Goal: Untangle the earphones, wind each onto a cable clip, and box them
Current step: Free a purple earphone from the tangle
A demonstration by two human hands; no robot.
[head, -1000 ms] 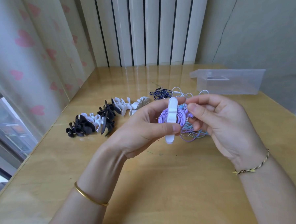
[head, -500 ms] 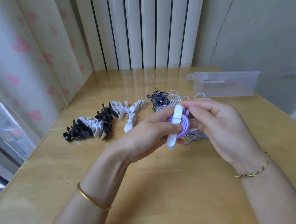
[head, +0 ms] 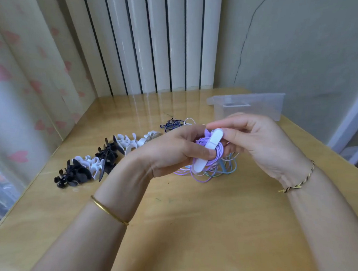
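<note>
Pinches a white cable clip at centre of the frame between thumb and curled fingers of the left hand, clip tilted with its upper end to the right. Holds purple earphone cable wound around the clip's middle. Pinches the clip's upper end with thumb and forefinger of the right hand. Shows, on the wooden table, a loose cable tangle just below the 2 hands, dark blue earphones above the left hand, spare black and white clips at centre left, and a clear plastic box at upper right.
</note>
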